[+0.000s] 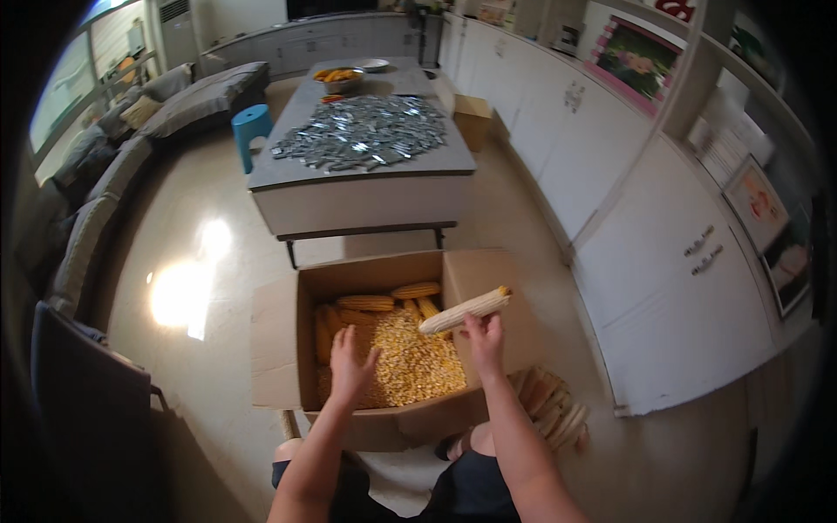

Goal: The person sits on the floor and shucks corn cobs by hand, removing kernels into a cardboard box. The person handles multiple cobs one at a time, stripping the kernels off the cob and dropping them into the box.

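1. A pale, nearly bare corn cob (453, 315) is held aslant by the right hand (486, 345), with thumb and fingers closed around it, above the right edge of an open brown cardboard box (375, 429). Some yellow is seen at its far end.
2. The left hand (350, 366) is held half open over the left part of the box, with nothing grasped; whether the corn beneath is touched cannot be told.
3. Loose yellow kernels (418, 370) are gathered in the box, and whole yellow ears (366, 302) are laid along its far edge and far left corner.
4. Shelling appears to be nearly finished on this cob.
5. Any remaining kernels would need to be rubbed off; otherwise, the cob could be carried past the right edge to the pale stripped cobs (558, 408) heaped outside.
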### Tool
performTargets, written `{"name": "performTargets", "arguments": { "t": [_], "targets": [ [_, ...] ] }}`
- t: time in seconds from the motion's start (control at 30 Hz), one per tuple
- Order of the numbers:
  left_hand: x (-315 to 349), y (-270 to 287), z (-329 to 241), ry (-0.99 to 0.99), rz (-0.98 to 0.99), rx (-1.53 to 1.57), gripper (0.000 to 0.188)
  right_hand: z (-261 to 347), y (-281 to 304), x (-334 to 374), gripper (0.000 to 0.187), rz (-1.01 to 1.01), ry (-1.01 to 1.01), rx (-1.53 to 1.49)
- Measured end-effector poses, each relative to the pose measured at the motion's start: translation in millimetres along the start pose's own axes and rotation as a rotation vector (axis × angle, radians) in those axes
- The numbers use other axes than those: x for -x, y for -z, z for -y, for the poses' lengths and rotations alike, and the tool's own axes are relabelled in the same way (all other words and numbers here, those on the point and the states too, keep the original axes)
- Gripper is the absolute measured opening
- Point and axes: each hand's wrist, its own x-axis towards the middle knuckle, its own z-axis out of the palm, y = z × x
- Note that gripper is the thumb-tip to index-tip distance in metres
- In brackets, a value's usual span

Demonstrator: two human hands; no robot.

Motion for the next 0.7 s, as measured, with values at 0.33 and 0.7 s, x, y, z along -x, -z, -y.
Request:
{"name": "performTargets", "arguments": {
  "t": [0.33,0.7],
  "targets": [
    [-1,-37,-1,0.118,0.147,0.01,0.062,5,254,-7,0.044,-0.556,-0.206,0.363],
    [1,-54,5,0.202,0.279,0.034,0.059,-144,367,92,0.044,-0.579,-0.858,0.877]
  ]
}}
